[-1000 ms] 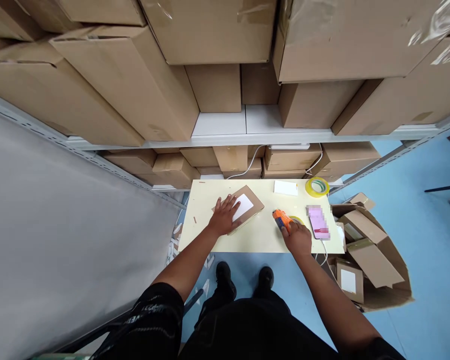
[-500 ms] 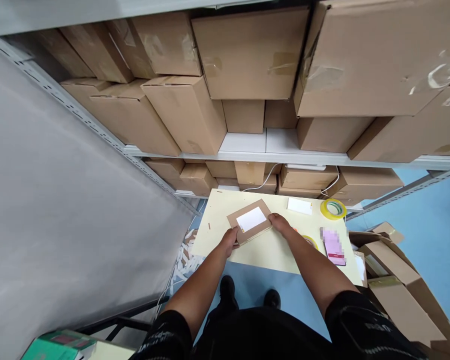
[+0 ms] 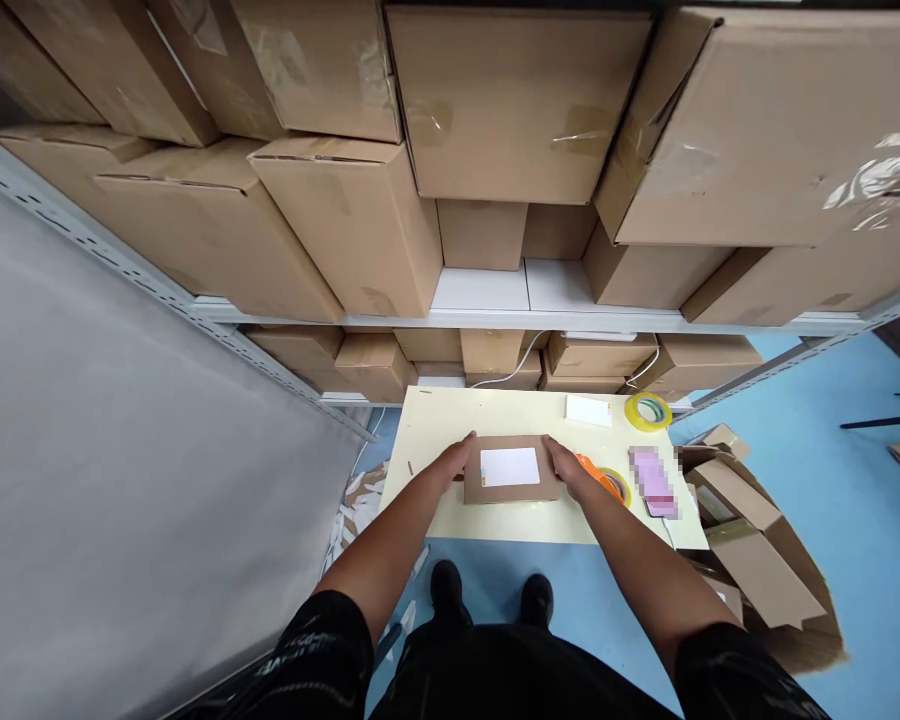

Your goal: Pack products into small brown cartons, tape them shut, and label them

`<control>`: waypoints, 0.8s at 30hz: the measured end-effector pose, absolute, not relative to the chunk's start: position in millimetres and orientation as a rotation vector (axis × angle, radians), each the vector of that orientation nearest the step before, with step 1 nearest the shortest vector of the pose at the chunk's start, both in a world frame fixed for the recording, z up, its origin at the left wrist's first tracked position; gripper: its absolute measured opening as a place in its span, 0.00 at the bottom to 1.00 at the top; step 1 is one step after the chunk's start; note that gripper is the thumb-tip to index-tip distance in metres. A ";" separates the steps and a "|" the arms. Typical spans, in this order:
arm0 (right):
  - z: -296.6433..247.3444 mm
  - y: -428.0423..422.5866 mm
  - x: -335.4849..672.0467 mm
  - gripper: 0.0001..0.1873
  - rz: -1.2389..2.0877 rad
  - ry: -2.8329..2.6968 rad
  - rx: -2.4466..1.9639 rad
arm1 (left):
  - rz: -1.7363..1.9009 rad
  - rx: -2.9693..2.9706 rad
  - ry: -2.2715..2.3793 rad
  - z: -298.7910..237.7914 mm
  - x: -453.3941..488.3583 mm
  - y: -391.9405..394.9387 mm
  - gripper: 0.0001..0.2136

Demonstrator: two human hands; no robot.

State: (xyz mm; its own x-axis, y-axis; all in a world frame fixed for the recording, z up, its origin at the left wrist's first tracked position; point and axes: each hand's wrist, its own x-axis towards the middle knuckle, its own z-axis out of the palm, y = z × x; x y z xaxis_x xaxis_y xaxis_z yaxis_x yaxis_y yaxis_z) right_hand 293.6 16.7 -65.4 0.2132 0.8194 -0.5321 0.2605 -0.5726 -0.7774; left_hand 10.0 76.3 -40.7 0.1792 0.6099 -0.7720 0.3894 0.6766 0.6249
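Note:
A flat brown cardboard box with a white label on its top face is between my two hands, over the pale yellow table. My left hand grips its left edge, thumb on top and the other fingers mostly hidden. On the opposite edge, my right hand holds the box the same way. Near my right forearm lies an orange tape dispenser with a yellow tape roll, partly covered by the arm.
At the table's back stand a stack of white labels and a yellow tape roll. A phone lies at the right. Shelves full of cardboard boxes rise behind. Right of the table, a large open carton holds cardboard pieces.
The box has turned from a slant to nearly square with the table and moved slightly toward me. My left hand has shifted up along its left edge. The camera view has shifted too.

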 end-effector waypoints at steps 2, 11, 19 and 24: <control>-55.2 31.5 289.0 0.22 1.351 -0.996 -2.026 | 0.261 0.898 1.481 -34.1 23.1 81.9 0.33; -61.4 -21.8 276.1 0.30 1.030 -1.039 -1.772 | 0.971 1.157 1.389 -41.7 30.9 41.7 0.24; -90.5 -34.7 258.5 0.22 0.724 -1.181 -1.848 | 0.834 1.371 1.443 -92.0 13.3 -0.7 0.37; -99.9 -34.5 260.8 0.24 0.663 -1.326 -1.798 | 0.752 1.426 1.457 -97.8 2.3 0.1 0.38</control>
State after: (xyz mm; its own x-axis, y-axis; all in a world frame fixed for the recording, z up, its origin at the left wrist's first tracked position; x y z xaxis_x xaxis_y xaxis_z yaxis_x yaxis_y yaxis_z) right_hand 260.8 -34.5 -99.9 0.3167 0.9476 0.0420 0.5354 -0.1420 -0.8325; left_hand 2.3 0.1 -97.8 0.1079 0.9745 -0.1968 0.4042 0.1379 0.9042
